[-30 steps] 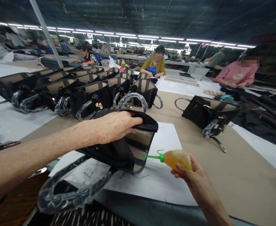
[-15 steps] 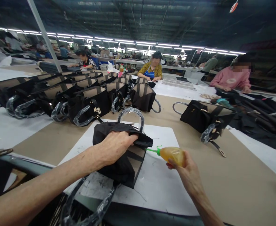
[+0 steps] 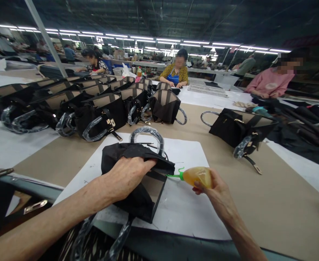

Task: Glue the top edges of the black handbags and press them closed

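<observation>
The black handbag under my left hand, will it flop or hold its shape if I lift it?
Probably part floppy: the black handbag creases and sags on top under the left hand, though its beige side panel stands square, so the body seems stiffer. The film-wrapped handle may feel slippery.

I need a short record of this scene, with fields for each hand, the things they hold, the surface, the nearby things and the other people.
left hand: left hand grips the upper edge of a black handbag lying on its side
right hand: right hand holds a yellow squeeze bottle
nozzle: green nozzle points at the bag's edge; contact unclear
surface: white sheet on a brown table
nearby: row of handbags at left, single handbag at right
people: three workers seated across the table
</observation>
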`<state>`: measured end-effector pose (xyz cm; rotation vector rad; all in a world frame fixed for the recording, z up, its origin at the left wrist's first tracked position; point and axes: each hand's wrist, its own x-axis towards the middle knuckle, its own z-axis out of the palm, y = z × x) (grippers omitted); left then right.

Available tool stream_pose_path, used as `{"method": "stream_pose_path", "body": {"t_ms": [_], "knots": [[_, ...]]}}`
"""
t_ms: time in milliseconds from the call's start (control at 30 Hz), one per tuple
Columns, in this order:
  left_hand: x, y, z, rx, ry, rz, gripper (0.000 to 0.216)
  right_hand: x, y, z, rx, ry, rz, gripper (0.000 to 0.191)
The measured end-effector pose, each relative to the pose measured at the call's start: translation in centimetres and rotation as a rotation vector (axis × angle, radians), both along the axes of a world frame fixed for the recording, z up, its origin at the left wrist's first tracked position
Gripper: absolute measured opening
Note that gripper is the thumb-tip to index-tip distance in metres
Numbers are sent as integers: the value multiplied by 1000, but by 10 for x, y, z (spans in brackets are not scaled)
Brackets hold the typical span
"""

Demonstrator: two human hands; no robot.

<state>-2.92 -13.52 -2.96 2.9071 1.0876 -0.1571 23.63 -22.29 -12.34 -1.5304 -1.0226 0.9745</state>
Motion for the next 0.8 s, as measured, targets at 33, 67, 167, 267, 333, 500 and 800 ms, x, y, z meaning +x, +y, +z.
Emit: {"method": "stream_pose_path", "body": {"t_ms": [33,67,167,267,333,500,800], "knots": [[-1,-2,-1,3,3,-3,48,1,-1,0,-6,21,1,45],[-2,-4,-2,5,6,-3,49,2,-2,-1,-9,43,2,44],[-4,-8,-5,6,5,2,49,2,-4,-3,-12,107,-1,42],[-6,-11,-8,12,-6,-4,48,1,-6,-4,-29,129,-1,42],[-7,-12,-10,12,-5,-2,46,0,-8,-4,-42,127,-7,42],[-7,-14,-9,11,1,2,44,-1,-10,-8,-47,199,16,44],[-6,-15,-9,14,18,24,39,0,-13,-6,-52,259,27,42]]}}
